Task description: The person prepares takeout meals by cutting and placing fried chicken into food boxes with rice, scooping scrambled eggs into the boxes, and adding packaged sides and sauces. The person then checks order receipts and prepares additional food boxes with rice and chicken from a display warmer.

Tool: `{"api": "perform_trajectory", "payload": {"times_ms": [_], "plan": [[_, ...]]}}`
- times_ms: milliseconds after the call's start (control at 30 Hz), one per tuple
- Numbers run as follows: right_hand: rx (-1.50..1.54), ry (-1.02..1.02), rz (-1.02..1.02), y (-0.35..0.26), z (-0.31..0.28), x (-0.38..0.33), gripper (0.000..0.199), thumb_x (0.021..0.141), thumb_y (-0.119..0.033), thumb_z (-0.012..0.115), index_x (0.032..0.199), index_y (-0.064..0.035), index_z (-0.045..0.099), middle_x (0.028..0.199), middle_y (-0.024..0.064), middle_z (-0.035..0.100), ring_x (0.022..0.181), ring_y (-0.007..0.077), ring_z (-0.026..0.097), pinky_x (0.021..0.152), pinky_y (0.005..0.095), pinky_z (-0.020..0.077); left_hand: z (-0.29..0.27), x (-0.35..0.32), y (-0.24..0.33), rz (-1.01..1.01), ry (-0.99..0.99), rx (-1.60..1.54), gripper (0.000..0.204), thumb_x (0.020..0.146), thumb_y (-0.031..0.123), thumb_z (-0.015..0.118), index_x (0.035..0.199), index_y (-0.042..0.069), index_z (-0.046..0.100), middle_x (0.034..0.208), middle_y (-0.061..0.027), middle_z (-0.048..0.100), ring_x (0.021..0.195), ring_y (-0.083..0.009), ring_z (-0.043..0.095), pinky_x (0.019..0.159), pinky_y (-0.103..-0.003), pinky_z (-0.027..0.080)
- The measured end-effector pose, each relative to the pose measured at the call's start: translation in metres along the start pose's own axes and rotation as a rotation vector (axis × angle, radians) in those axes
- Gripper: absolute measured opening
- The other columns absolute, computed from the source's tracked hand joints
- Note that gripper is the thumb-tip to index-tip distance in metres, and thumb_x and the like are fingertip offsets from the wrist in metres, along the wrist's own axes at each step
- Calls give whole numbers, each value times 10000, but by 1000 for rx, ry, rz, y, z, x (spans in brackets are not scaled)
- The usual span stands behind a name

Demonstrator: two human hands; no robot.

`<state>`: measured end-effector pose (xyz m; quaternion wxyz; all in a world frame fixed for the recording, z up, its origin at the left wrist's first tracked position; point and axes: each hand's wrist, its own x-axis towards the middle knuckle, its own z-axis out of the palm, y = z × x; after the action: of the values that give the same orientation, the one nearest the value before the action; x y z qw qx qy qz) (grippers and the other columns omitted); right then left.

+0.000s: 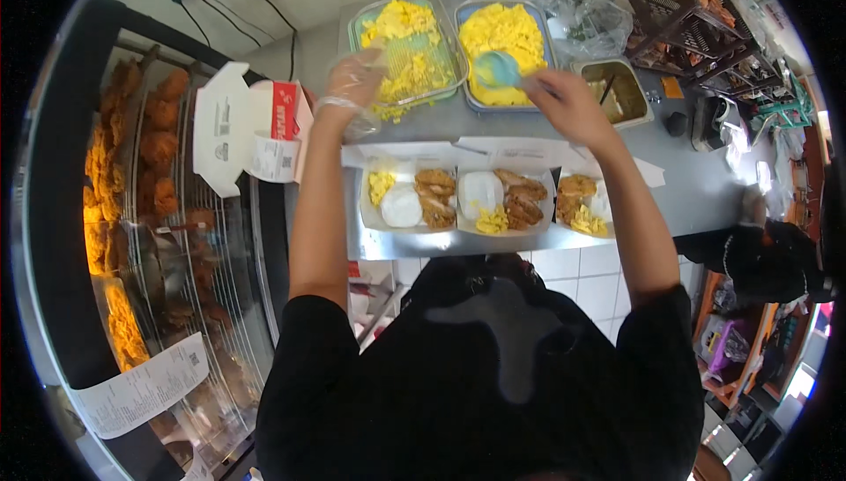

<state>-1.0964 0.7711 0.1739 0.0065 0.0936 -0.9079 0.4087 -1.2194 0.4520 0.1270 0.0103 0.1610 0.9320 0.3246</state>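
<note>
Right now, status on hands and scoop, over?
Left hand gloved, on left egg tray. Right hand holds blue scoop in right egg tray. Three meal boxes open below.

Three open white meal boxes [480,203] sit in a row before me on the counter. At my left stands an open white carton with a red panel [256,128]. A long white printed slip [145,388] hangs low on the display case.

Bright, even light falls from above; the grey table [696,190] shows mild sheen. The warmer case [132,172] glows orange. Fisheye bending curves straight edges toward a black rim, where detail softens into blur.
</note>
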Motion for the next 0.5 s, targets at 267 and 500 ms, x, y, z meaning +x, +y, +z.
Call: {"api": "perform_trajectory", "payload": {"times_ms": [267,500], "plan": [[-214,-259,-184,52,80,147,301,799,-300,540,882,-28,641,819,167,633,762,324,594,688,384,456,-41,-98,-44,-182,181,-531,385,836,261,603,1100,-19,581,974,-138,629,874,-174,598,749,-295,472],[-556,-310,-101,48,99,196,276,797,-180,481,1007,-119,649,993,125,633,946,312,589,809,415,468,-46,-88,-59,-32,22,-288,350,873,268,539,1083,-6,594,1107,-187,599,963,-307,601,847,-364,459]]}}
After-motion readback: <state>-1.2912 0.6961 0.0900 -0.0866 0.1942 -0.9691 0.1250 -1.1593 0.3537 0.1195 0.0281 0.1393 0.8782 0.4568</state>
